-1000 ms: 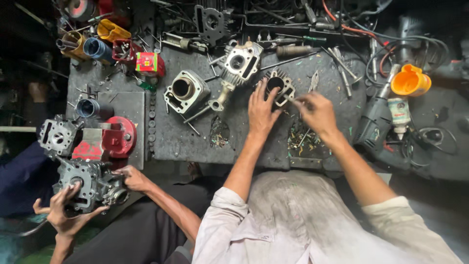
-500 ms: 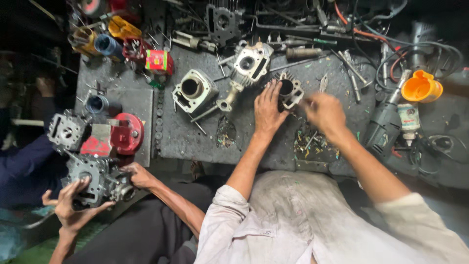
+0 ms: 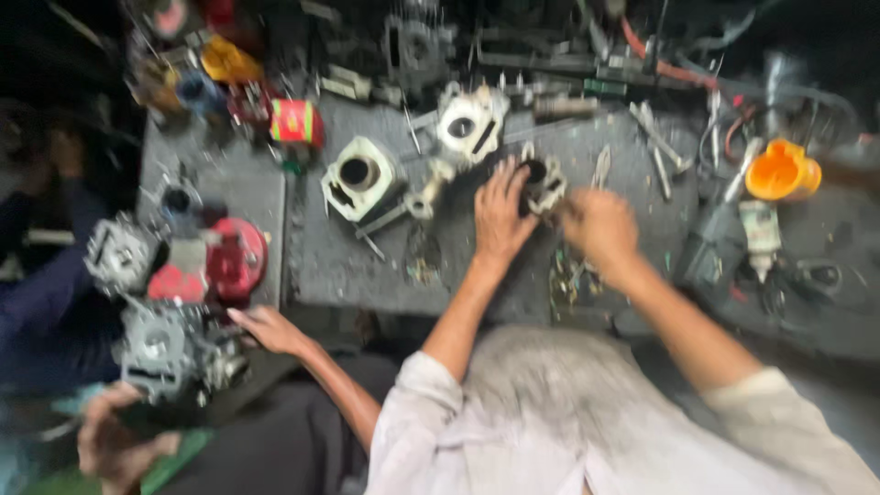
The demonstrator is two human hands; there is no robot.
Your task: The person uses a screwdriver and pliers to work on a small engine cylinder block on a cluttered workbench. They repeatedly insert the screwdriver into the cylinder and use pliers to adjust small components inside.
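Observation:
The picture is blurred by motion. My left hand lies over a small grey metal engine part on the dark workbench, its fingers wrapped on the part's left side. My right hand is curled just right of the part, touching it or very near it. Blur hides whether it holds a tool. A heap of small loose metal bits lies just below my right hand.
Two pale cylinder blocks sit left of my hands. An orange funnel and cables lie at the right, with tools along the back. At lower left another person's hands hold a grey engine beside a red part.
The view has shifted and blurred. My hands stay on the same engine part, the right one more curled. The other person's hands remain on the grey engine.

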